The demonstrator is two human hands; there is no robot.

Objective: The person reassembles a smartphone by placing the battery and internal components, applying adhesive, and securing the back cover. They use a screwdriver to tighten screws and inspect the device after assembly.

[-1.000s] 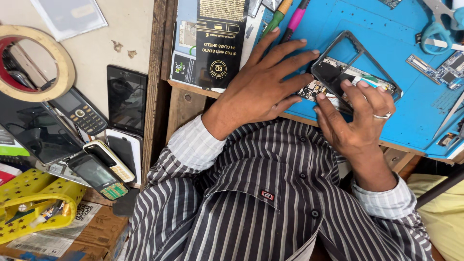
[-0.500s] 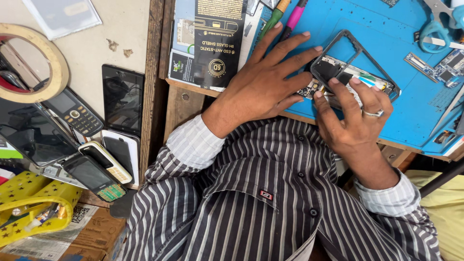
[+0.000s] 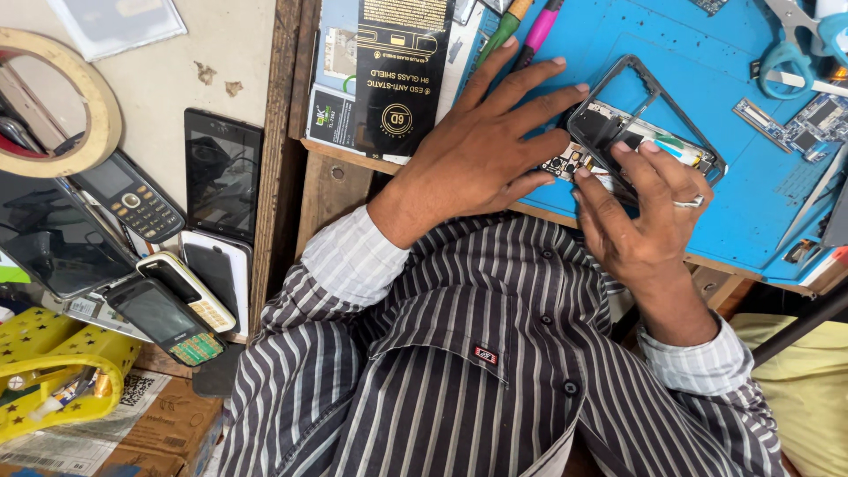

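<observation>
**Both hands on an opened phone**

The phone frame [image 3: 649, 119] lies on the blue mat [image 3: 707, 53], its long axis running diagonally from upper left to lower right. The left hand [image 3: 486, 150] lies flat with fingers spread wide, its thumb pressing the frame's near end. The right hand [image 3: 649, 216], half open, rests its fingertips on the frame's near edge. Scissors [image 3: 791, 44] lie well apart.
</observation>
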